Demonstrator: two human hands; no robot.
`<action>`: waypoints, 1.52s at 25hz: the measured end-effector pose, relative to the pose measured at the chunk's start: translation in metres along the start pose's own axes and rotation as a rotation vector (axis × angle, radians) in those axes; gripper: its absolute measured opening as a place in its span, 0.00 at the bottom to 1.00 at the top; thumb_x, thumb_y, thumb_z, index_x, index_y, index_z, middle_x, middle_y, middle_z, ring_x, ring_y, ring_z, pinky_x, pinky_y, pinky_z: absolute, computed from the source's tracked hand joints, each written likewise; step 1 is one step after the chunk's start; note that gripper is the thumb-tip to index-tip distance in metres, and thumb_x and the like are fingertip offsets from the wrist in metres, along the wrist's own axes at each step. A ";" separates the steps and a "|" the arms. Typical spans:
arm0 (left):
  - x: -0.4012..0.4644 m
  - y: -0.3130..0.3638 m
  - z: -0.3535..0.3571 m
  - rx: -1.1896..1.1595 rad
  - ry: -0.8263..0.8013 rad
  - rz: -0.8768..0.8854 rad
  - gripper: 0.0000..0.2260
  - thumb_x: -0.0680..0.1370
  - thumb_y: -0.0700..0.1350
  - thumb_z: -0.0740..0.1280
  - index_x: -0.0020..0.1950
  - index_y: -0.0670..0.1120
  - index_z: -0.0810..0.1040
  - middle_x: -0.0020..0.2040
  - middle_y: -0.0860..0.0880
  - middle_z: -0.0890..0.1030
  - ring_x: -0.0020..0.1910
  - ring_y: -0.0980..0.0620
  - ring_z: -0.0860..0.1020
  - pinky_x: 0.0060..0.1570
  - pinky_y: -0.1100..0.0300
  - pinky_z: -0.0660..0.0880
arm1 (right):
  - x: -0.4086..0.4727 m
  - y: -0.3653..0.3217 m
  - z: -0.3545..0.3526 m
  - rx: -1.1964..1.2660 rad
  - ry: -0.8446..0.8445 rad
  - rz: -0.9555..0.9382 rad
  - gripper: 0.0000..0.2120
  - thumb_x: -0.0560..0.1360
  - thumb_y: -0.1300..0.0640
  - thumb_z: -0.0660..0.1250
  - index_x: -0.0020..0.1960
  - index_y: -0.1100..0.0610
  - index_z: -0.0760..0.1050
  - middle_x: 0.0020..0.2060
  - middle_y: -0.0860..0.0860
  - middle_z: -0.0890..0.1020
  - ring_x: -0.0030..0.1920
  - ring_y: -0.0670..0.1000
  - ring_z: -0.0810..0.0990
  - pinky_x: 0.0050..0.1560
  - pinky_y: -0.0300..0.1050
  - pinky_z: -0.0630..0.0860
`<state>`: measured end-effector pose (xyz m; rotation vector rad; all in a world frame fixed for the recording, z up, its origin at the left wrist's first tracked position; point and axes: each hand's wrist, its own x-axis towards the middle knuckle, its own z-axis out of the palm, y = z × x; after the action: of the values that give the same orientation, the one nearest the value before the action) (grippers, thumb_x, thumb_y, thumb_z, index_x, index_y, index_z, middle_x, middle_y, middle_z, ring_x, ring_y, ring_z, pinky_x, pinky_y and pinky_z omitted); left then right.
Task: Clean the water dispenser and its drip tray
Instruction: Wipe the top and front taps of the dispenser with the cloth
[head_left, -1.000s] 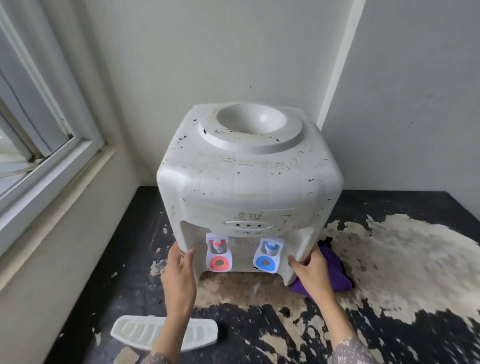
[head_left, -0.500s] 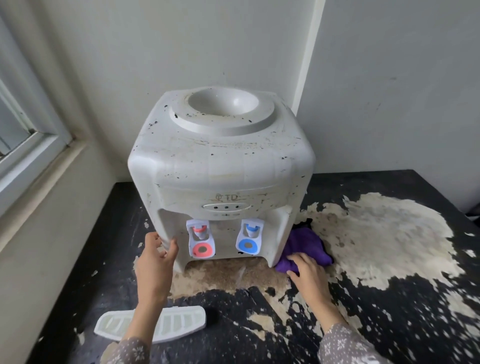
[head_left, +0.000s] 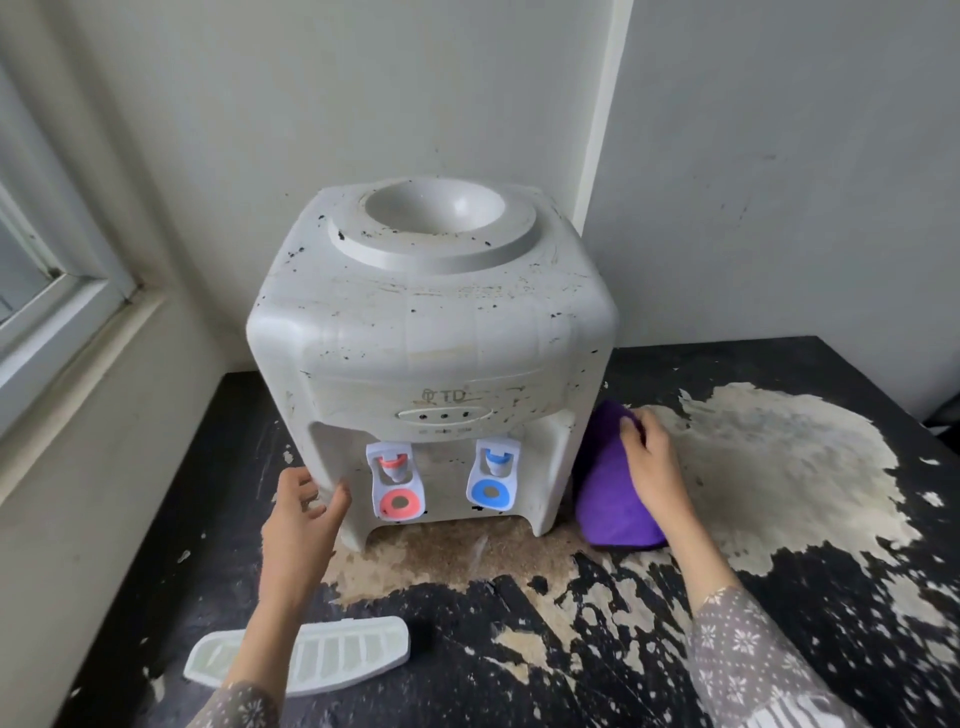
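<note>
Left hand (head_left: 304, 519) grips the water dispenser (head_left: 431, 353)'s front leg, right hand (head_left: 652, 465) clutches the purple cloth (head_left: 610, 499); careless wiping could tip it.

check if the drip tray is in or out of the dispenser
Out: the drip tray lies flat on the table before the dispenser, partly under the left forearm.
</note>
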<state>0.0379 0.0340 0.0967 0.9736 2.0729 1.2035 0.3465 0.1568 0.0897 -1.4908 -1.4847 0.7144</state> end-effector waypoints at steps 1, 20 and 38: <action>0.005 -0.005 -0.007 -0.037 -0.098 -0.035 0.20 0.76 0.48 0.68 0.65 0.44 0.67 0.60 0.46 0.74 0.55 0.45 0.75 0.41 0.53 0.77 | 0.007 -0.011 -0.008 0.054 0.007 -0.013 0.09 0.81 0.61 0.56 0.42 0.59 0.69 0.33 0.53 0.70 0.34 0.48 0.68 0.35 0.36 0.64; 0.056 0.219 -0.050 0.354 -0.058 0.751 0.23 0.69 0.67 0.47 0.56 0.64 0.72 0.64 0.65 0.69 0.72 0.57 0.63 0.72 0.47 0.56 | 0.201 -0.226 -0.023 0.322 -0.060 -0.301 0.12 0.82 0.55 0.56 0.40 0.53 0.66 0.35 0.49 0.67 0.36 0.44 0.64 0.38 0.37 0.64; 0.046 0.219 -0.020 0.589 -0.078 0.637 0.31 0.64 0.72 0.35 0.58 0.70 0.69 0.59 0.80 0.54 0.64 0.78 0.34 0.72 0.55 0.38 | 0.191 -0.223 0.015 -0.146 -0.672 -0.414 0.16 0.81 0.47 0.58 0.67 0.45 0.72 0.61 0.35 0.74 0.63 0.37 0.70 0.64 0.35 0.63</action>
<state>0.0645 0.1349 0.2958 2.0295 2.1640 0.7881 0.2519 0.3214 0.3139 -1.0193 -2.3080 0.9080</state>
